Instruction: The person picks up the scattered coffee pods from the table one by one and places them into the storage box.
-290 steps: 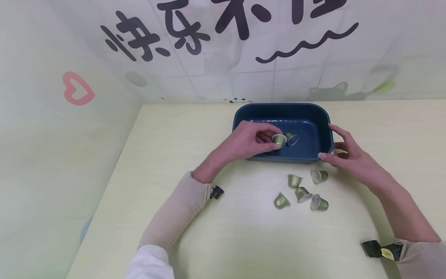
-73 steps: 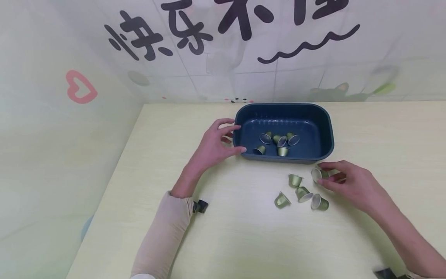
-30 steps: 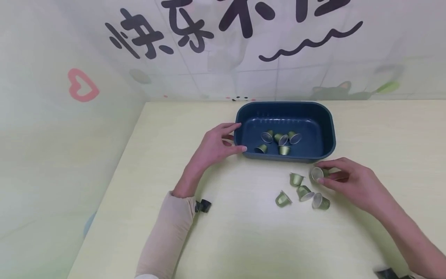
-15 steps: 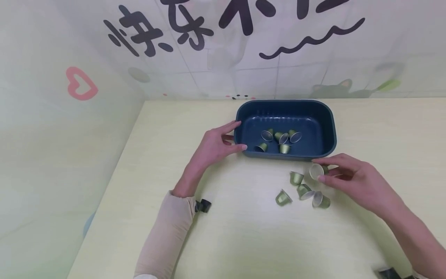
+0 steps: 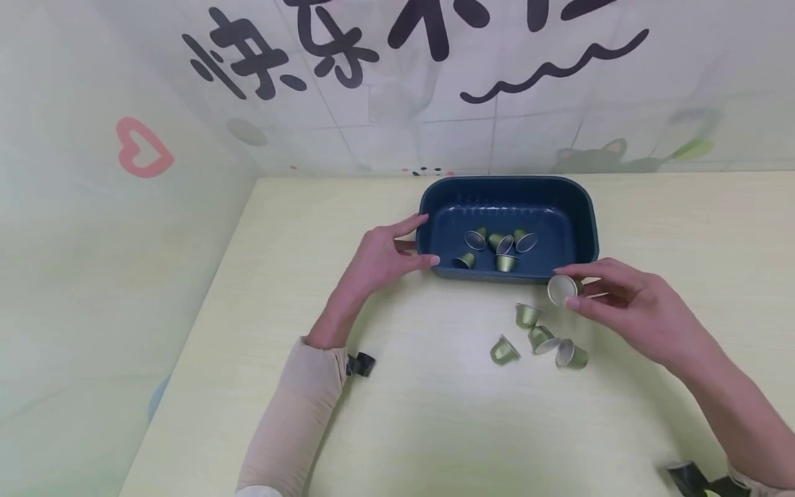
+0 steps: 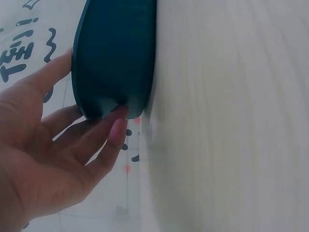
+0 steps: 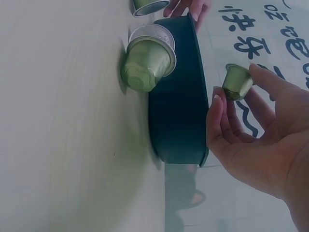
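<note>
Beyond the front right corner of the dark blue bin (image 5: 571,231), my right hand (image 5: 640,304) pinches a green coffee capsule (image 5: 562,290) between thumb and fingers. In the right wrist view, this held capsule (image 7: 237,81) is off the table, near the rim. My left hand (image 5: 388,259) holds the bin's left end, thumb at the near corner and fingers along the side; the left wrist view shows the fingers (image 6: 91,137) against the end wall. Several capsules (image 5: 506,263) lie inside the bin. More green capsules (image 5: 504,351) lie loose on the table in front.
The pale wooden table (image 5: 435,421) meets a wall (image 5: 385,152) printed with dark characters just behind the bin. A side wall (image 5: 93,276) with a pink heart stands at left. Dark wrist-worn devices (image 5: 360,364) sit at both forearms.
My right hand has gripped the capsule at the bin's front right and raised it off the table toward the rim. The left hand, earlier placing capsules inside, now stays at the bin's left end.
</note>
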